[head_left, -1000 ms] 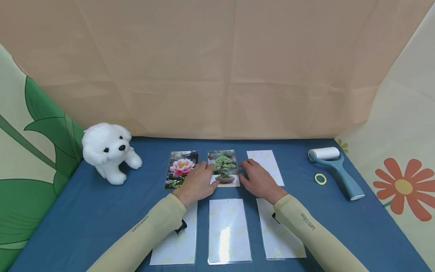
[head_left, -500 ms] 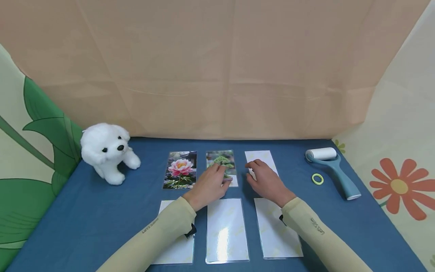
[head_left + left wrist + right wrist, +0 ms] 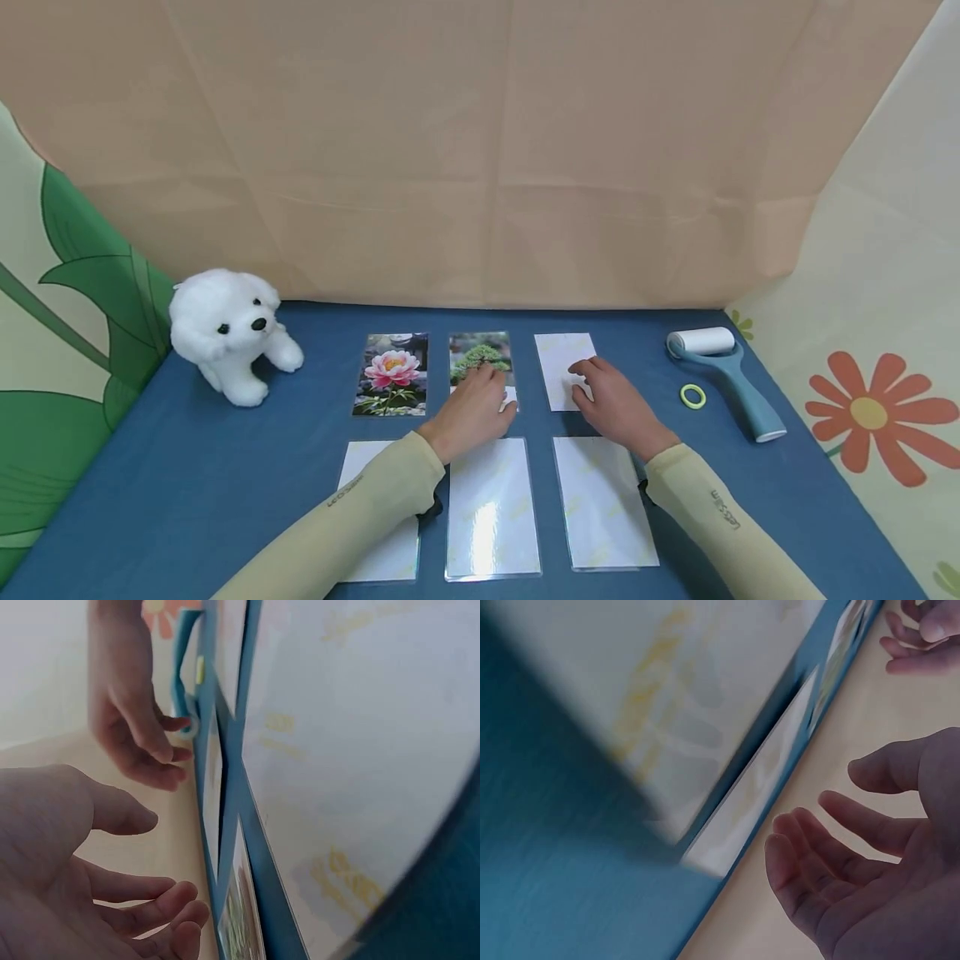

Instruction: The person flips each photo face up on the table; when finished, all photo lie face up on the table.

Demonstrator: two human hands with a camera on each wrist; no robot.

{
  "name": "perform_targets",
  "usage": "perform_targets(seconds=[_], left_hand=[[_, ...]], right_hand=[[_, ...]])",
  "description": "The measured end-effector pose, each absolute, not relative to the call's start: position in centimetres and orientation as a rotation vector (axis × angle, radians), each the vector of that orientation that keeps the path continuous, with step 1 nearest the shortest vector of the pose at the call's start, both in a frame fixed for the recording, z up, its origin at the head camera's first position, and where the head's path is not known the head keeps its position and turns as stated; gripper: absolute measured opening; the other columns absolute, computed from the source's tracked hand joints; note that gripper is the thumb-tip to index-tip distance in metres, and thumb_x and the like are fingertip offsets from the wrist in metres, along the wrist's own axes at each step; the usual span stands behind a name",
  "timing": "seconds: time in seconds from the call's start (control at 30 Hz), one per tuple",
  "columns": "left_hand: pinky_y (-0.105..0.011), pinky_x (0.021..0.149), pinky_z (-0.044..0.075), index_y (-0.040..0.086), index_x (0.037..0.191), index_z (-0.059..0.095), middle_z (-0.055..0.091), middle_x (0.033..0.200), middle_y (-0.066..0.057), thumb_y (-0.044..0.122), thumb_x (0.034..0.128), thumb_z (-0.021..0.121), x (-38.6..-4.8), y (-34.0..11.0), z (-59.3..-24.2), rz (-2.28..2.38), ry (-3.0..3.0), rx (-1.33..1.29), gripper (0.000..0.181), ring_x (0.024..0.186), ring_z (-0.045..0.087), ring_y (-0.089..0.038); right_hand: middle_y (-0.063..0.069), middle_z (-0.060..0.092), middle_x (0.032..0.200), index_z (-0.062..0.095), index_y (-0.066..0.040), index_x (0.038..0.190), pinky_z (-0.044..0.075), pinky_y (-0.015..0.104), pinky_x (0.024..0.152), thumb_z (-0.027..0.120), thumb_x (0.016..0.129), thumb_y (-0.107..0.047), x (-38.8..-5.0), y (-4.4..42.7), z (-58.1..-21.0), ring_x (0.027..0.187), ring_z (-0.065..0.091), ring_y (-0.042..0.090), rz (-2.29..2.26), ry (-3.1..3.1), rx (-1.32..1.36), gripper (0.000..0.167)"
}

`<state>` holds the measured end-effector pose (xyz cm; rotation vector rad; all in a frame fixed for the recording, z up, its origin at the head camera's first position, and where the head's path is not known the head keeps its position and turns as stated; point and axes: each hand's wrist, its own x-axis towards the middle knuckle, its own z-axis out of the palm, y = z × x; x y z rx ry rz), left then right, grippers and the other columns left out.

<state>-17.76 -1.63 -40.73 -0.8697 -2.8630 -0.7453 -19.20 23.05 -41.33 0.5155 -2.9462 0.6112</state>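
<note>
Two rows of cards lie on the blue table. In the back row are a pink flower picture, a bonsai picture and a white face-down card. My left hand hovers over the bonsai picture and hides its lower part; the left wrist view shows its fingers loosely bent around nothing. Over the right edge of the white card is my right hand, fingers relaxed and apart from it. Nearer me lie three white cards: a left one, a middle one and a right one.
A white plush dog sits at the back left. To the right are a blue-handled lint roller and a small yellow-green ring. A beige cloth hangs behind the table.
Both hands have moved right: the left from between the flower and bonsai pictures to over the bonsai, the right from beside the bonsai to over the white card. The view has shifted slightly.
</note>
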Motion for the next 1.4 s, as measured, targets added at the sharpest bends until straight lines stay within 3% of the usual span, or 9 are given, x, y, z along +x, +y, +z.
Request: perform_targets(seconds=[0.2, 0.3, 0.4, 0.6, 0.67, 0.97, 1.4], left_hand=[[-0.047, 0.101, 0.045, -0.013, 0.131, 0.056, 0.058, 0.126, -0.025, 0.019, 0.1019, 0.059, -17.9, -0.3, -40.7, -0.815, -2.936, -0.854, 0.043, 0.116, 0.054, -0.039], [-0.046, 0.099, 0.047, -0.012, 0.135, 0.053, 0.056, 0.131, -0.025, 0.021, 0.1030, 0.057, -17.9, 0.4, -40.7, -0.826, -2.972, -0.856, 0.046, 0.121, 0.052, -0.039], [-0.045, 0.099, 0.046, -0.011, 0.134, 0.054, 0.057, 0.129, -0.024, 0.022, 0.1042, 0.055, -18.0, 1.0, -40.8, -0.803, -2.980, -0.878, 0.045, 0.120, 0.052, -0.037], [-0.045, 0.104, 0.039, -0.008, 0.120, 0.061, 0.060, 0.104, -0.016, 0.018, 0.1043, 0.053, -18.3, 2.3, -41.2, -0.817, -2.952, -0.953, 0.031, 0.104, 0.055, -0.030], [-0.044, 0.100, 0.039, -0.006, 0.115, 0.061, 0.058, 0.097, -0.014, 0.017, 0.1040, 0.054, -18.3, 2.7, -41.4, -0.841, -2.959, -0.960, 0.027, 0.097, 0.054, -0.030], [-0.044, 0.095, 0.043, -0.011, 0.139, 0.048, 0.061, 0.091, -0.013, 0.017, 0.1023, 0.057, -18.6, 4.2, -41.8, -0.863, -2.956, -0.961, 0.047, 0.090, 0.058, -0.029], [-0.045, 0.095, 0.045, -0.009, 0.148, 0.036, 0.060, 0.115, -0.023, 0.021, 0.1044, 0.053, -18.5, 5.1, -41.7, -0.940, -3.034, -0.909, 0.056, 0.114, 0.051, -0.040]], right_hand=[[0.020, 0.061, 0.117, 0.064, 0.005, 0.122, 0.055, 0.048, 0.084, 0.061, 0.098, -0.008, -19.4, 25.1, -41.8, 0.095, 0.061, 0.030, 0.567, -2.963, 0.434, 0.028], [0.021, 0.060, 0.119, 0.064, 0.005, 0.122, 0.054, 0.049, 0.086, 0.061, 0.097, -0.009, -19.5, 26.0, -42.2, 0.096, 0.059, 0.030, 0.549, -2.976, 0.394, 0.029], [0.022, 0.059, 0.121, 0.063, 0.006, 0.125, 0.053, 0.050, 0.088, 0.061, 0.098, -0.011, -19.6, 26.6, -42.5, 0.098, 0.058, 0.031, 0.538, -2.994, 0.378, 0.032], [0.024, 0.057, 0.122, 0.062, 0.007, 0.129, 0.052, 0.053, 0.091, 0.063, 0.098, -0.013, -19.5, 27.8, -42.8, 0.105, 0.060, 0.036, 0.515, -3.026, 0.356, 0.037], [0.024, 0.057, 0.121, 0.061, 0.007, 0.130, 0.052, 0.052, 0.089, 0.063, 0.098, -0.012, -19.5, 28.1, -42.9, 0.105, 0.060, 0.036, 0.503, -3.031, 0.357, 0.037], [0.019, 0.056, 0.108, 0.061, 0.005, 0.133, 0.052, 0.046, 0.079, 0.063, 0.098, -0.012, -19.4, 28.8, -43.2, 0.091, 0.055, 0.029, 0.426, -3.039, 0.428, 0.039], [0.020, 0.056, 0.109, 0.065, 0.005, 0.130, 0.052, 0.048, 0.080, 0.064, 0.097, -0.011, -19.3, 28.7, -43.0, 0.093, 0.055, 0.032, 0.396, -3.045, 0.455, 0.036]])
